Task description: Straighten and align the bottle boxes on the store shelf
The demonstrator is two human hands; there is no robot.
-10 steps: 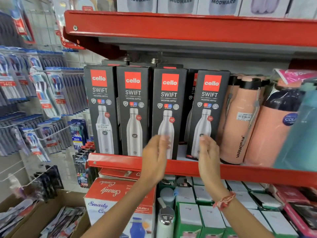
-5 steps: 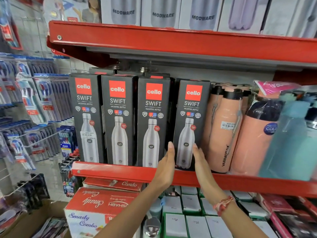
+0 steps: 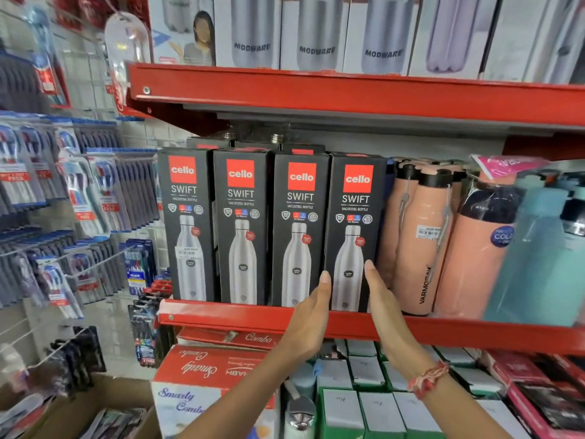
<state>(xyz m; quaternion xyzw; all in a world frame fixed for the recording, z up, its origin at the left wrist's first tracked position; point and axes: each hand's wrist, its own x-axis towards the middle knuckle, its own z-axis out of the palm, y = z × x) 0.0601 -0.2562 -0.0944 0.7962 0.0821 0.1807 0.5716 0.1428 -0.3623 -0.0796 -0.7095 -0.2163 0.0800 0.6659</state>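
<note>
While both hands flank fourth box (image 3: 353,229) at 3 o'clock end of row on shelf (image 3: 221,315), left hand (image 3: 311,315) and right hand (image 3: 384,307) flat, fingers straight, gripping nothing. Hard push: box tips back or bumps pink bottle (image 3: 421,236) at 3 o'clock.

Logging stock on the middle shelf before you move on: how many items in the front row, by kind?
Black Cello boxes: 4
Peach bottles: 2
Teal bottle: 1
Total: 7
More boxes and peach bottles stand behind, too hidden to count.
</note>
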